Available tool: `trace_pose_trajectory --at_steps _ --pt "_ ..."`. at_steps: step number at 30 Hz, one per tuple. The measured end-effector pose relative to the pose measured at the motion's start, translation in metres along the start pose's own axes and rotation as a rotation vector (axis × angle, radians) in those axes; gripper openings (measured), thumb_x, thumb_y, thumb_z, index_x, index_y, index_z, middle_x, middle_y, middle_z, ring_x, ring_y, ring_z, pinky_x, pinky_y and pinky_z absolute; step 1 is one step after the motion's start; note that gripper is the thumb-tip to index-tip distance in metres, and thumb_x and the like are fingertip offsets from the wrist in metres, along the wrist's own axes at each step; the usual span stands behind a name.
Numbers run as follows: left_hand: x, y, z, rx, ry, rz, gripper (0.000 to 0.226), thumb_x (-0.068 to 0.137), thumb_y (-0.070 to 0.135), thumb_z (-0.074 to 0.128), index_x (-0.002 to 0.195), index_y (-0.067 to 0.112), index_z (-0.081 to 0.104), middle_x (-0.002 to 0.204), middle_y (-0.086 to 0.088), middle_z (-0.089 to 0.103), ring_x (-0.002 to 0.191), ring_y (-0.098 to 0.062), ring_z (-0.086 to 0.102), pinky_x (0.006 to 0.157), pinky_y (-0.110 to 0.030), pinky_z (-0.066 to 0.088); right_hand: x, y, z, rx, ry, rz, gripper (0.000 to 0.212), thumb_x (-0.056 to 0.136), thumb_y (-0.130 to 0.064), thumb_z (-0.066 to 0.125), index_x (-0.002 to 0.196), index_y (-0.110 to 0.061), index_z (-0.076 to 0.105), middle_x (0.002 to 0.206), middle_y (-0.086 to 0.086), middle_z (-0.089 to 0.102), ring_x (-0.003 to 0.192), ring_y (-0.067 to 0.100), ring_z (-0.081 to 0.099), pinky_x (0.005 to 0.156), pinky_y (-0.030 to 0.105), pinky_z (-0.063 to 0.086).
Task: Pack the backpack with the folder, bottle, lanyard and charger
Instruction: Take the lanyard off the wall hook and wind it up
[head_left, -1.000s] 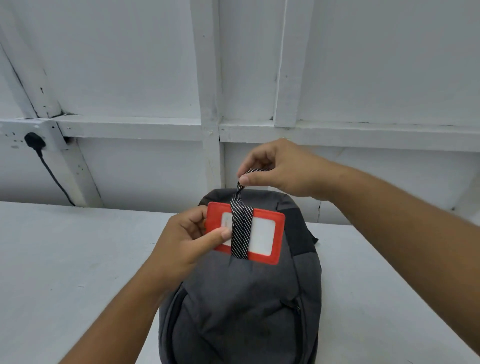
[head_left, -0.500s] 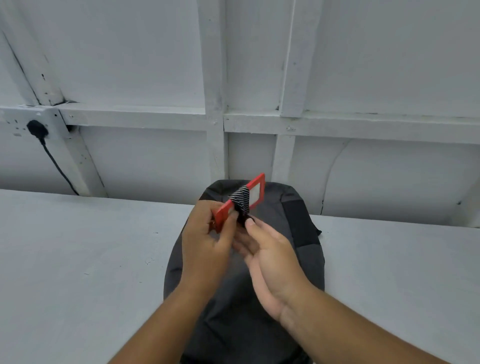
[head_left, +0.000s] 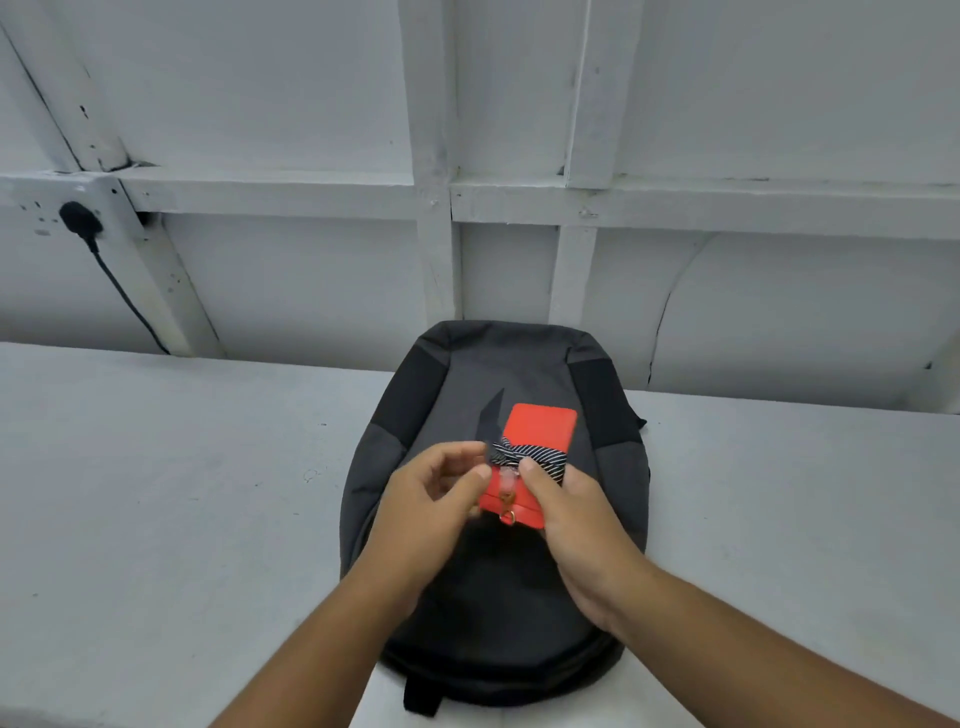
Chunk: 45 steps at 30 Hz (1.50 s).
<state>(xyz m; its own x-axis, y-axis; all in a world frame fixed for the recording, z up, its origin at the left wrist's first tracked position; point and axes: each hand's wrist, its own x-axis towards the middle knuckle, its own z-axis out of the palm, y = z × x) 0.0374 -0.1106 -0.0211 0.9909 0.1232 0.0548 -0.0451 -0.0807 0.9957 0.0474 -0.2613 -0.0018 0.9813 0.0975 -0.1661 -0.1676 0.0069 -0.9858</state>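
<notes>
A dark grey backpack (head_left: 498, 364) lies flat on the white table (head_left: 156, 493), its top toward the wall. Above it I hold the lanyard: a red card holder (head_left: 540, 428) with the black-and-white striped strap (head_left: 540, 457) wound around its middle. My right hand (head_left: 576, 525) grips the holder's near end, thumb on top beside the strap. My left hand (head_left: 431, 499) has curled fingers at the holder's left edge, pinching the strap's end. A small metal ring hangs at the holder's near edge. Folder, bottle and charger are not in view.
A white panelled wall (head_left: 675, 291) rises right behind the table. A black plug (head_left: 78, 218) sits in a socket at the far left, its cable running down behind the table. The backpack's black handle loop (head_left: 423, 693) points toward me.
The strap, held stretched up a second ago, is now wound round the card holder. The holder has turned its plain red back up, and both hands have come lower over the backpack.
</notes>
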Motion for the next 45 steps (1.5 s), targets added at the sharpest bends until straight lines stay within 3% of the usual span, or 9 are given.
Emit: trace_pose_trajectory --at_steps 7,16,20,24,30,33,37,41,45 --pt "-0.012 -0.004 0.001 -0.271 -0.022 -0.255 0.021 0.095 0.021 0.069 0.098 0.004 0.081 0.094 -0.017 0.079 0.082 -0.020 0.075 0.071 -0.031 0.062 -0.010 0.013 -0.005 -0.069 -0.098 -0.053 0.024 0.103 -0.029 0.056 0.106 -0.014 0.075 0.102 0.002 0.079 0.100 0.018 0.074 0.095 0.031 0.055" --pt "-0.035 -0.013 0.001 -0.412 0.005 -0.422 0.012 0.094 0.014 0.068 0.091 0.007 0.077 0.085 -0.011 0.077 0.067 -0.014 0.071 0.057 -0.025 0.059 -0.032 0.038 -0.029 -0.494 -0.055 -0.186 0.032 0.095 -0.050 0.060 0.114 -0.027 0.070 0.106 -0.009 0.071 0.090 0.005 0.066 0.082 0.027 0.053" --pt "-0.046 -0.015 -0.014 -0.382 0.054 -0.384 0.016 0.094 0.016 0.070 0.085 0.008 0.082 0.088 -0.013 0.078 0.068 -0.014 0.072 0.056 -0.024 0.058 -0.049 0.052 -0.064 -0.776 -0.312 -0.367 0.067 0.085 -0.063 0.061 0.146 -0.041 0.042 0.124 -0.025 0.053 0.106 0.000 0.056 0.088 0.014 0.048" --pt "-0.056 -0.006 -0.027 -0.297 0.034 -0.317 0.016 0.093 0.022 0.071 0.093 0.010 0.082 0.093 -0.014 0.079 0.073 -0.018 0.072 0.059 -0.023 0.057 -0.045 0.050 -0.077 -1.227 -0.528 -0.712 0.039 0.097 -0.044 0.059 0.134 -0.032 0.061 0.123 -0.016 0.063 0.114 0.005 0.052 0.097 0.028 0.042" --pt "-0.083 0.014 -0.046 -0.330 -0.225 -0.261 0.020 0.081 0.034 0.078 0.079 0.015 0.079 0.074 -0.007 0.073 0.060 -0.015 0.066 0.054 -0.021 0.053 -0.018 -0.012 -0.057 -0.634 -0.031 -0.717 0.023 0.100 -0.014 0.056 0.084 -0.026 0.067 0.073 -0.016 0.062 0.073 -0.002 0.057 0.069 0.014 0.040" --pt "-0.088 0.014 -0.049 -0.348 -0.238 -0.254 0.025 0.075 0.038 0.077 0.076 0.013 0.077 0.073 -0.008 0.071 0.058 -0.015 0.065 0.052 -0.021 0.053 -0.017 -0.040 -0.051 -0.775 -0.258 -0.756 0.007 0.092 -0.032 0.063 0.089 -0.028 0.069 0.083 -0.017 0.066 0.081 0.004 0.063 0.074 0.017 0.044" --pt "-0.086 0.010 -0.051 -0.376 -0.157 -0.305 0.021 0.079 0.030 0.083 0.079 0.010 0.078 0.076 -0.009 0.071 0.060 -0.015 0.065 0.050 -0.021 0.052 -0.036 0.005 -0.044 -1.436 -0.711 -0.664 0.053 0.083 -0.065 0.064 0.127 -0.036 0.059 0.122 -0.017 0.060 0.112 0.007 0.051 0.095 0.034 0.041" --pt "-0.089 0.008 -0.050 -0.368 -0.106 -0.324 0.024 0.073 0.032 0.076 0.080 0.010 0.080 0.078 -0.010 0.073 0.061 -0.014 0.066 0.050 -0.020 0.053 -0.032 0.012 -0.036 -1.295 -0.622 -0.776 0.025 0.093 -0.032 0.061 0.116 -0.029 0.071 0.117 -0.011 0.068 0.109 0.013 0.060 0.086 0.036 0.044" --pt "-0.090 0.017 -0.047 -0.321 -0.125 -0.231 0.019 0.082 0.030 0.078 0.079 0.012 0.079 0.080 -0.008 0.074 0.062 -0.013 0.067 0.053 -0.019 0.052 -0.012 -0.030 -0.031 -0.958 -0.410 -0.643 0.014 0.094 -0.013 0.062 0.099 -0.020 0.073 0.093 -0.010 0.072 0.083 0.002 0.061 0.074 0.028 0.048"
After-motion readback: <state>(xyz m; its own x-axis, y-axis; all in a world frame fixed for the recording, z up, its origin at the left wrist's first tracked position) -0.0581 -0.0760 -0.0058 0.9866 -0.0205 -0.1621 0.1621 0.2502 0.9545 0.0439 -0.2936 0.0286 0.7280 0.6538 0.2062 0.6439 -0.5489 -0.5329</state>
